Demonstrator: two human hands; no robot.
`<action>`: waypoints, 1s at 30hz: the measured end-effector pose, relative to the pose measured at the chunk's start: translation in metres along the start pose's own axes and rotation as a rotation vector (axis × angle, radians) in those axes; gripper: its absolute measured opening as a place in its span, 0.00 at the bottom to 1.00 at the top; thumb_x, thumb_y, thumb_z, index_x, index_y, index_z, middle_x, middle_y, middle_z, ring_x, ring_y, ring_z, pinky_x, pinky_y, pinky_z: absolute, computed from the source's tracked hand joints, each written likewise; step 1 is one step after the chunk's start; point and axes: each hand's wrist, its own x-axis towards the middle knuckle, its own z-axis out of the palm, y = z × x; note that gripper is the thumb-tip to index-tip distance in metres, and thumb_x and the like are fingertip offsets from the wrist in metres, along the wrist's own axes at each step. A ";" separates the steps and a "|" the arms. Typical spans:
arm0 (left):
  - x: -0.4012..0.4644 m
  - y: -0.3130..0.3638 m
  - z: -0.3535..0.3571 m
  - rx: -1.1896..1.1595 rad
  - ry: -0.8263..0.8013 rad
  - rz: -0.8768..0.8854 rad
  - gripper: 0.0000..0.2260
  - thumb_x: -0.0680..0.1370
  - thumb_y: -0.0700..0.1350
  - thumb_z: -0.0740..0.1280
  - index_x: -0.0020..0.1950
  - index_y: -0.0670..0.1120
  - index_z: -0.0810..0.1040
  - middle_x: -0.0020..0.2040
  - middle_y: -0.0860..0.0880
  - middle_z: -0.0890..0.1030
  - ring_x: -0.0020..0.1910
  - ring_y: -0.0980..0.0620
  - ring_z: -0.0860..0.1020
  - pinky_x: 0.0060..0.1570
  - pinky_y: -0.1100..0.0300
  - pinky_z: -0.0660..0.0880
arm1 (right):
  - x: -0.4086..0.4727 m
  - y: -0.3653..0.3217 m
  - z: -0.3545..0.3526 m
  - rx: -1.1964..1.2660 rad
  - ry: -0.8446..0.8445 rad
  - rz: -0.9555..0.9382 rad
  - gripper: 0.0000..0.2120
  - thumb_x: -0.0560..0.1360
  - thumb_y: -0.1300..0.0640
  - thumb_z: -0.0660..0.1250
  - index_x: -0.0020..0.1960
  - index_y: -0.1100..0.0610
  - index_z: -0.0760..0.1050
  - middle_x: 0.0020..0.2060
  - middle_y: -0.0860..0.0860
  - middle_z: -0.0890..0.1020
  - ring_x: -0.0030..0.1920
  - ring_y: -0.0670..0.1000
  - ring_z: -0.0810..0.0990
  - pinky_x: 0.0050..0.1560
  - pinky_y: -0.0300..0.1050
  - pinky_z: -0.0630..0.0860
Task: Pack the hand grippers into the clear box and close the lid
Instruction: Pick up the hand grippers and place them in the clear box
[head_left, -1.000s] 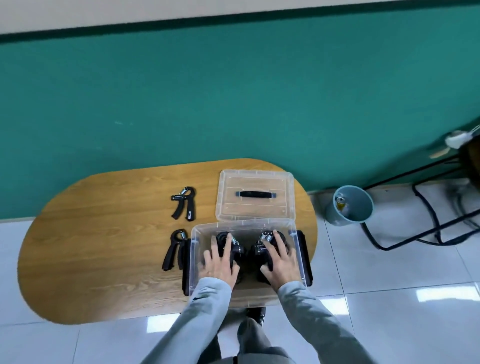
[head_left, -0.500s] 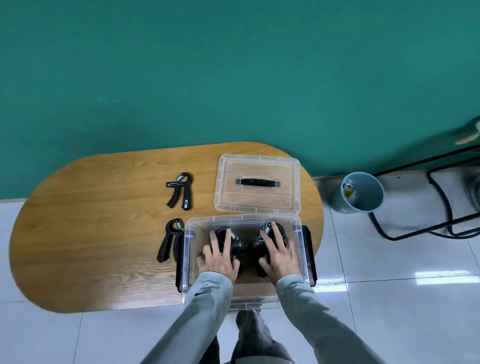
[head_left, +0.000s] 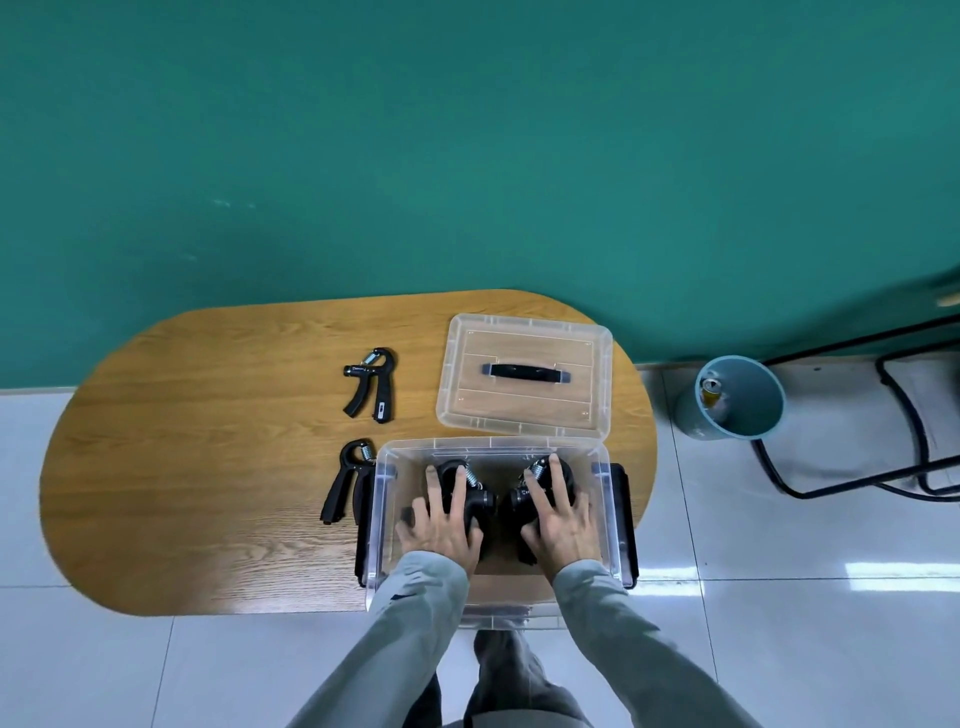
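Note:
The clear box (head_left: 488, 445) stands open at the table's near edge, with black latches on both sides. Inside, my left hand (head_left: 441, 525) lies over one black hand gripper (head_left: 480, 501), fingers draped across it. My right hand (head_left: 563, 519) covers a second hand gripper (head_left: 540, 470) the same way. Both grippers rest on the box floor, springs pointing away from me. Two more black hand grippers lie on the table: one (head_left: 345, 480) right beside the box's left wall, another (head_left: 370, 382) farther back. The clear lid (head_left: 524, 410) with its black handle lies flat behind the box.
The oval wooden table (head_left: 208, 467) stands against a green wall. A blue bin (head_left: 737, 400) holding a can sits on the tiled floor to the right, beside black metal frame legs (head_left: 857, 483). My legs show below the table's edge.
The view has tilted down and closer. Both hands stay in the box on the same two hand grippers; my left thumb has shifted slightly.

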 end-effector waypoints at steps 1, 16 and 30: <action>0.000 0.001 -0.001 -0.001 0.002 0.003 0.36 0.78 0.58 0.55 0.80 0.55 0.38 0.81 0.43 0.45 0.62 0.44 0.66 0.54 0.49 0.69 | 0.000 0.000 -0.001 0.002 -0.001 0.003 0.43 0.52 0.57 0.76 0.68 0.53 0.74 0.71 0.61 0.70 0.47 0.68 0.79 0.51 0.63 0.78; -0.005 -0.022 -0.054 -0.228 0.208 0.161 0.24 0.78 0.54 0.53 0.70 0.46 0.72 0.60 0.46 0.79 0.52 0.46 0.78 0.46 0.47 0.79 | 0.009 -0.040 -0.061 0.112 0.254 -0.100 0.22 0.72 0.52 0.58 0.65 0.56 0.71 0.60 0.54 0.79 0.54 0.56 0.73 0.52 0.55 0.78; 0.010 -0.152 -0.058 -0.297 0.219 -0.026 0.24 0.78 0.53 0.52 0.68 0.45 0.74 0.55 0.45 0.79 0.49 0.44 0.77 0.42 0.48 0.77 | 0.043 -0.158 -0.068 -0.076 0.096 -0.238 0.24 0.72 0.53 0.62 0.67 0.57 0.70 0.62 0.56 0.75 0.53 0.59 0.76 0.49 0.54 0.78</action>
